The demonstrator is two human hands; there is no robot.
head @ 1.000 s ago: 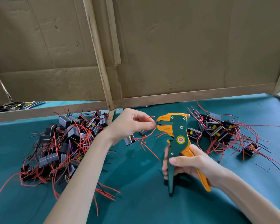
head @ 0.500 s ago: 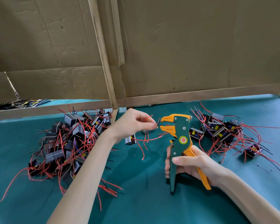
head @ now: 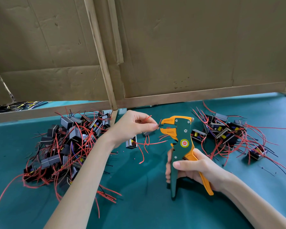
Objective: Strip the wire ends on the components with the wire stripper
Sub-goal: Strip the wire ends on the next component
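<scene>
The left hand [head: 133, 128] pinches thin wire ends [head: 160, 124] between thumb and forefinger, holding their tips at the open mouth of the stripper [head: 182, 139]. The right hand [head: 200, 167] grips the stripper's green and orange handles, standing it upright with its head pointing left and its lower end near the worktop [head: 139, 209]. A component [head: 131, 143] sits just under the left wrist, red wires trailing from it; whether it hangs or rests there, I cannot tell. A big pile [head: 64, 146] of wired components lies to the left, a smaller pile [head: 224, 131] to the right. Cardboard [head: 196, 47] stands behind.
</scene>
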